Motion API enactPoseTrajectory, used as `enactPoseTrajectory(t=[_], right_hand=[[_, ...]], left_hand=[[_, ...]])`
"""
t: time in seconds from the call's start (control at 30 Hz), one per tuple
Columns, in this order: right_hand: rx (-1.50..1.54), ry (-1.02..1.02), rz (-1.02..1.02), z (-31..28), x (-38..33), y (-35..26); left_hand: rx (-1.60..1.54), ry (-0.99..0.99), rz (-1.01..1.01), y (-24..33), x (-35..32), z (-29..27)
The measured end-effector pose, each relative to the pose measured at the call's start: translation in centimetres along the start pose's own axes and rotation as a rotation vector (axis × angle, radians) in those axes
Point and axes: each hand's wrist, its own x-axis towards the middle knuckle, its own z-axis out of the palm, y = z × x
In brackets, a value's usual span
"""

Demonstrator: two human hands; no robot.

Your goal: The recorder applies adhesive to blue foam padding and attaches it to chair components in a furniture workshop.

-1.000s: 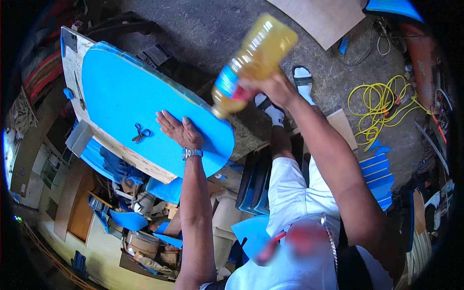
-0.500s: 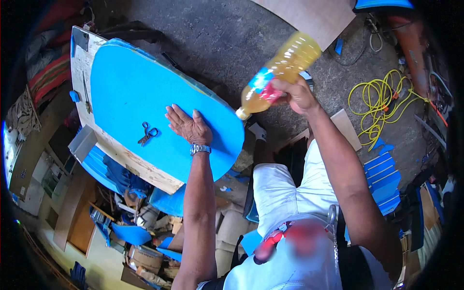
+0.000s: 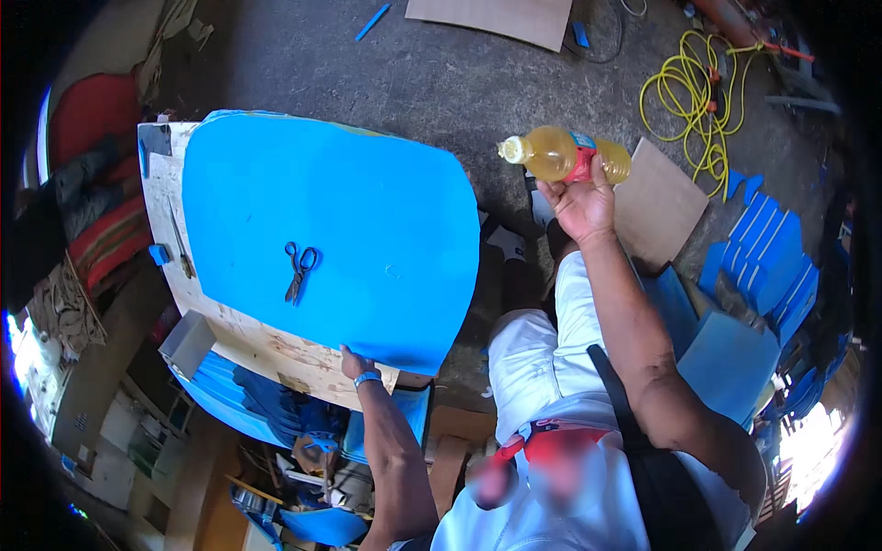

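A large blue foam-like sheet (image 3: pixel 340 211) with a rounded outline lies on a pale wooden board (image 3: pixel 243 344). Dark-handled scissors (image 3: pixel 299 272) rest on top of it, a little left of its middle. At the sheet's near edge, my left hand (image 3: pixel 356 363) is closed on the rim, its fingers partly hidden. My right hand (image 3: pixel 583 204) is wrapped round a clear plastic bottle (image 3: pixel 548 153) of yellowish liquid with a red and blue label. The bottle lies nearly level above the floor, its pale neck end pointing left toward the sheet. A small ring-shaped mark shows on the sheet.
A slim tool (image 3: pixel 179 241) and a small blue block (image 3: pixel 159 254) sit at the board's left side. A yellow cord (image 3: pixel 687 96) lies coiled on the floor at the far right. Blue strips (image 3: pixel 761 241) and a plywood piece (image 3: pixel 657 197) are to the right.
My left hand has gone from lying flat on the sheet to its near edge. The bottle has turned from steeply tilted, neck down, to nearly level. The view has shifted.
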Motion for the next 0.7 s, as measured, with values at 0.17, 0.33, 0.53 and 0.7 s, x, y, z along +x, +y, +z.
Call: enactPoseTrajectory(t=[0.17,0.33,0.53,0.7], right_hand=[[-0.002,0.083,-0.07,-2.3,-3.4,2.4],[0.086,0.025,-0.093,-4.8,-4.5,2.7],[0.064,0.058,-0.173,-3.8,-5.7,2.5],[0.057,-0.005,-0.166,-4.2,-5.9,3.2]], left_hand=[[-0.024,-0.08,-0.092,1.3,-3.3,-0.5],[-0.152,-0.059,0.247,0.8,-0.2,-2.9],[0.272,0.158,0.444,-0.7,-1.5,-1.4],[-0.037,-0.078,0.196,-1.7,-1.4,-0.1]])
